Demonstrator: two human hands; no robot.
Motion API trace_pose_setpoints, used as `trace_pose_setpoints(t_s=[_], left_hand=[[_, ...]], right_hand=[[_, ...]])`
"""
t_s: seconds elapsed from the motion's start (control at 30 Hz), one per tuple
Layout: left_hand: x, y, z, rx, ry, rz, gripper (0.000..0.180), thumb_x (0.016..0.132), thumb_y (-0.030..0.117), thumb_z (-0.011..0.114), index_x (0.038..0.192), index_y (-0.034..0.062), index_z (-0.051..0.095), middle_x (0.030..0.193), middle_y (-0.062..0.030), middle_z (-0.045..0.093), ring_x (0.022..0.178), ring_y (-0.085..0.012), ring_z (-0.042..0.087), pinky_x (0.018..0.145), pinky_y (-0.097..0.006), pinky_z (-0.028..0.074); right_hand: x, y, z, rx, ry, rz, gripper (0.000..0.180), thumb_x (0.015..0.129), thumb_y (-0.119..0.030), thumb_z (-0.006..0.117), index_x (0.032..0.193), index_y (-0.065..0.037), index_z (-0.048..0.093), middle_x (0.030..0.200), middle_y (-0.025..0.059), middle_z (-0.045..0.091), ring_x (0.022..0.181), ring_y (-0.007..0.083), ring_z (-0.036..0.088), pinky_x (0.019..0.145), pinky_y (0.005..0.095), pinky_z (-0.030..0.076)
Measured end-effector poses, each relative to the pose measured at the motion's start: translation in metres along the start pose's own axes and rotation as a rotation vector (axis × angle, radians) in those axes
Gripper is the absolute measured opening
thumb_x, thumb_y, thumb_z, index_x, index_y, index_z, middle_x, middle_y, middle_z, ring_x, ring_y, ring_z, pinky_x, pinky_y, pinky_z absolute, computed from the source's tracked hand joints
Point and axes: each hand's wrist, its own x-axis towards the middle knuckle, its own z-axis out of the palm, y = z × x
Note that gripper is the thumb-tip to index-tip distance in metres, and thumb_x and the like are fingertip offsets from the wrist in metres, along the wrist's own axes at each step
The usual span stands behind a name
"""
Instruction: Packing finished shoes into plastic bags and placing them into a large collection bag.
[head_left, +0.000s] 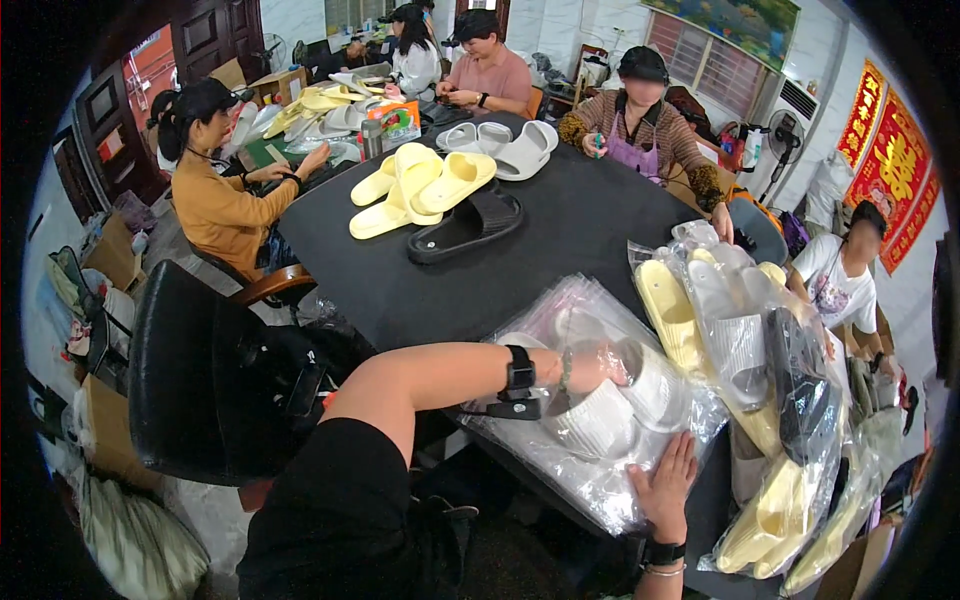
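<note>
A pair of white slippers, one nearer (592, 422) and one farther right (655, 385), lies with clear plastic bags (515, 455) at the table's near edge. My left hand (592, 366) reaches from the left in among the slippers, with plastic around it. Its fingers are hidden behind the white slipper and the film, so their grip does not show. Flat on the plastic's near right corner lies my right hand (665, 485), fingers stretched and holding nothing. Just right of it is a heap of bagged slippers, with a yellow one (672, 318) and a black one (803, 400).
Farther along the black table (590, 255) sit yellow slippers (415, 190), a black slipper (467, 228) and pale grey slippers (522, 152). A person (640, 120) works across the table, others at the left, back and right. A black chair (205, 380) stands left of me.
</note>
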Motion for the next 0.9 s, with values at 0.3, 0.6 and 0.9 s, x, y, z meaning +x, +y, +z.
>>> trace_pose_setpoints(t_s=[0.3,0.6,0.9], left_hand=[[-0.113,-0.033,-0.131,-0.095,-0.084,-0.474,0.023,0.08,0.027,0.071,0.093,0.0085,0.075,0.093,-0.0145,0.073,0.084,-0.0271,0.071,0.081,-0.035,0.053],[-0.139,0.006,-0.274,0.379,0.541,-0.586,0.015,0.086,0.013,0.058,0.089,0.0,0.065,0.096,-0.0222,0.068,0.095,-0.0411,0.063,0.084,-0.044,0.049],[-0.026,0.151,-0.156,0.337,0.186,-0.156,0.016,0.079,0.015,0.056,0.086,0.0091,0.069,0.091,-0.0105,0.069,0.108,-0.0312,0.059,0.104,-0.054,0.035]], right_hand=[[0.004,-0.012,-0.015,0.027,-0.054,0.102,0.117,0.078,-0.07,0.063,0.153,0.007,0.017,0.159,0.0328,0.016,0.149,0.0453,0.012,0.118,0.0581,0.013],[0.005,-0.014,-0.015,0.013,0.015,0.064,0.122,0.074,-0.074,0.065,0.154,0.005,0.017,0.16,0.0315,0.014,0.15,0.0447,0.01,0.118,0.0598,0.012],[-0.011,-0.056,-0.039,-0.05,0.07,0.13,0.104,0.086,-0.058,0.063,0.154,0.005,0.015,0.162,0.0259,0.01,0.151,0.0426,0.004,0.118,0.062,0.011]])
